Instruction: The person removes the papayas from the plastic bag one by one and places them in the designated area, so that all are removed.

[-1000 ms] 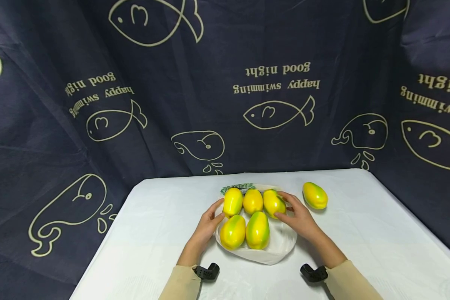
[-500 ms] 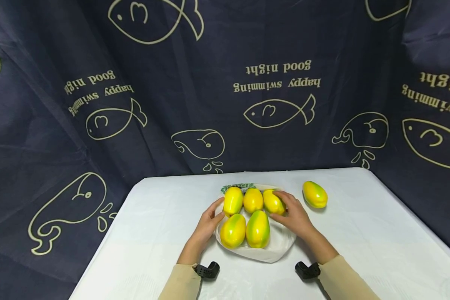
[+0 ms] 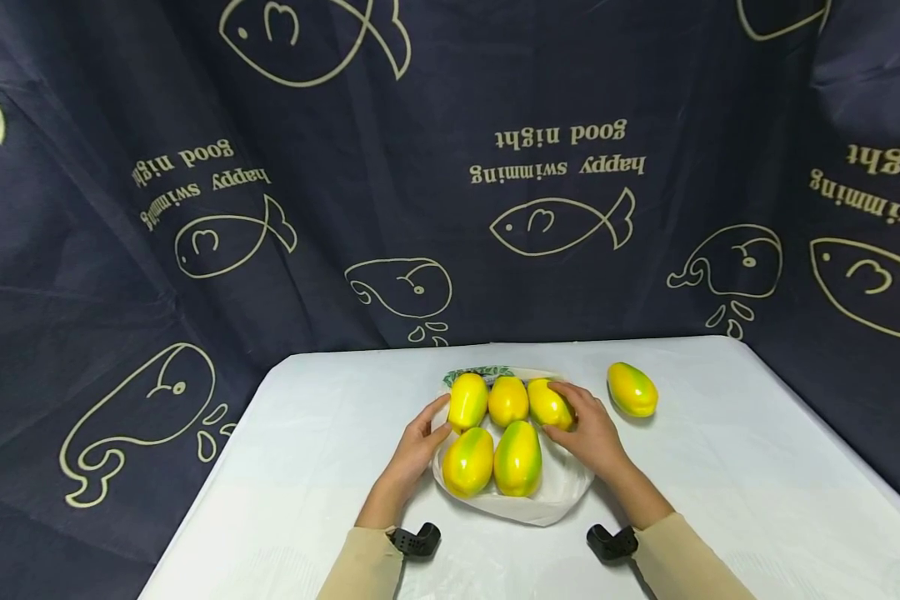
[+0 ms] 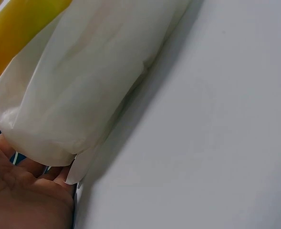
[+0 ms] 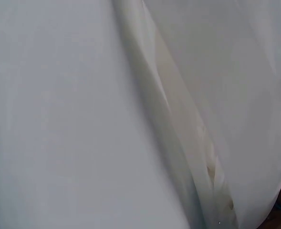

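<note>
A white plastic bag (image 3: pixel 540 510) with a green leaf print at its far end lies with its mouth spread wide. In it sit several yellow-green mangoes, among them a front left mango (image 3: pixel 468 463), a front right mango (image 3: pixel 518 460) and a back middle mango (image 3: pixel 507 402). My left hand (image 3: pixel 414 450) holds the bag's left side, next to the back left mango (image 3: pixel 468 402); its palm shows under the bag wall (image 4: pixel 73 105) in the left wrist view. With fingers over its top and thumb below, my right hand (image 3: pixel 588 429) grips the back right mango (image 3: pixel 546 405).
A single mango (image 3: pixel 632 389) lies on the white table (image 3: pixel 720 450), outside the bag to the right. Behind the table hangs a dark blue curtain (image 3: pixel 435 167) printed with fish and whales. The bag's side (image 5: pixel 221 95) fills much of the right wrist view.
My right hand has moved a little to the left and its fingers have come farther over the back right mango. My left hand stays at the bag's left side.
</note>
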A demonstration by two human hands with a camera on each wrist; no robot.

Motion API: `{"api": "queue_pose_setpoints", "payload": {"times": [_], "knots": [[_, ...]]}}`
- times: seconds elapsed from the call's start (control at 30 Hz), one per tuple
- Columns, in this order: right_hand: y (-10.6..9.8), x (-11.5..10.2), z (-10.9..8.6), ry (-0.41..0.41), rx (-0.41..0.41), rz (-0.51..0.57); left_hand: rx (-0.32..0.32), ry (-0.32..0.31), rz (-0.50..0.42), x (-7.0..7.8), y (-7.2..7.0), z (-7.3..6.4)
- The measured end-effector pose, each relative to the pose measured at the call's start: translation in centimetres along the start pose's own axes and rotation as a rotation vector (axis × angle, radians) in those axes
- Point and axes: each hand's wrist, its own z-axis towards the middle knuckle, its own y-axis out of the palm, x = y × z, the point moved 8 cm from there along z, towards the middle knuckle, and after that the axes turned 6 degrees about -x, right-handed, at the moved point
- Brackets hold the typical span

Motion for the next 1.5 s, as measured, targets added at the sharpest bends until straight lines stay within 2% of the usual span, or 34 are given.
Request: {"api": "queue_pose_setpoints", "payload": {"times": [0.53,0.87,1.0,1.5], "knots": [[-0.6,-0.6,-0.7,-0.039,0.039,-0.013,0.004,-0.006,0.000,-0.1,-0.1,-0.1],[-1.8,-1.0,-1.8,-0.063,0.035,0.094,0.015,-0.011,0.011,-0.1,-0.1,0.0],[-2.6,-1.4,-2.1,-0.080,0.068,0.103,0.014,-0.011,0.016,-0.1,-0.1,0.0],[-6.6,-0.4,-3.0,-0.017,0.206,0.207,0.014,-0.008,0.012,0.0,-0.1,-0.2]]}}
